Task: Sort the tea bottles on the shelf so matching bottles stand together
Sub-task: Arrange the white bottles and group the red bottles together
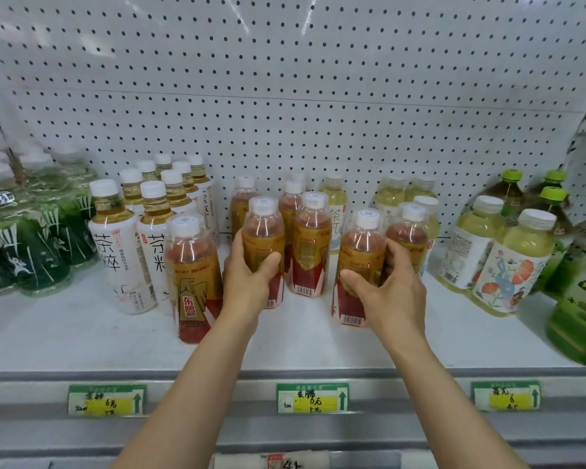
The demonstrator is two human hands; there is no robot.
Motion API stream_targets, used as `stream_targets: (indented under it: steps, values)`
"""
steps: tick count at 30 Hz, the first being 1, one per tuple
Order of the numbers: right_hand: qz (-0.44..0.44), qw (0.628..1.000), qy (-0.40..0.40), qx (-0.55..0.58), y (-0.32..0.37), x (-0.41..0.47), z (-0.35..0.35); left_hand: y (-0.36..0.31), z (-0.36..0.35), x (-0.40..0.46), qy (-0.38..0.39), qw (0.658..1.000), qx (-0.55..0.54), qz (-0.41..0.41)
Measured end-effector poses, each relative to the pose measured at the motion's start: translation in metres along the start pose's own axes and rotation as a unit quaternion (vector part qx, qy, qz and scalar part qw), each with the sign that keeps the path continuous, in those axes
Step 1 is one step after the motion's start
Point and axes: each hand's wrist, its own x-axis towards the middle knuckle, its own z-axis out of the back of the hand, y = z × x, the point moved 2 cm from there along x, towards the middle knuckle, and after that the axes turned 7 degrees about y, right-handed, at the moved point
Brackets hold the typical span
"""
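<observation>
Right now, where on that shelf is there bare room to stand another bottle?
Bare shelf runs along the front edge, left of the forearms, and between the right hand and the pale yellow bottles. The red-and-gold bottles around the left hand are crowded.

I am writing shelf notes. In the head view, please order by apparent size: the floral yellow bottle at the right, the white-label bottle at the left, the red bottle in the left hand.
1. Floral yellow bottle and white-label bottle: look alike, unranked.
2. Red bottle in the left hand: smallest, though partly covered.
</observation>
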Motion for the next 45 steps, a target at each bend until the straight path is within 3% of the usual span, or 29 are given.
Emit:
stream_targets:
  steps: [8,12,14,17,19,28,32,35,37,40,42,45]
  values:
    - [-0.016,0.994,-0.098,-0.041,0.004,-0.01,0.012,-0.005,0.016,-0.023,0.059,0.998,-0.026,-0.002]
    - [0.103,0.983,-0.15,0.024,0.041,-0.036,0.0,-0.01,0.027,-0.033,0.065,0.997,-0.027,-0.005]
    - [0.138,0.984,-0.093,0.066,0.057,-0.036,-0.018,-0.013,0.034,-0.039,0.067,0.997,-0.028,-0.013]
    - [0.079,0.993,0.028,0.079,0.064,-0.015,-0.049,-0.017,0.047,-0.049,0.068,0.997,-0.025,-0.019]
    - [0.049,0.996,0.059,0.049,0.06,0.003,-0.065,-0.018,0.057,-0.054,0.063,0.998,-0.016,-0.019]
    - [-0.054,0.998,0.022,0.035,0.047,0.044,-0.082,-0.018,0.095,-0.063,-0.021,0.999,0.019,-0.023]
    - [-0.058,0.998,0.005,-0.031,0.047,0.038,-0.083,-0.013,0.098,-0.062,-0.073,0.994,0.074,-0.024]
    - [-0.038,0.999,0.014,-0.014,0.054,0.027,-0.083,-0.016,0.092,-0.065,-0.142,0.979,0.141,-0.026]
    - [-0.036,0.999,0.025,0.006,0.057,0.017,-0.075,-0.026,0.085,-0.076,-0.184,0.968,0.156,-0.069]
    - [-0.027,0.998,0.037,0.033,0.057,-0.005,-0.054,-0.047,0.067,-0.097,-0.23,0.937,0.146,-0.22]
    - [-0.012,0.998,0.046,0.038,0.054,-0.021,-0.042,-0.052,0.05,-0.094,-0.193,0.925,0.129,-0.3]
    - [0.002,0.998,0.047,0.035,0.049,-0.039,-0.028,-0.049,0.024,-0.051,-0.094,0.956,0.099,-0.261]
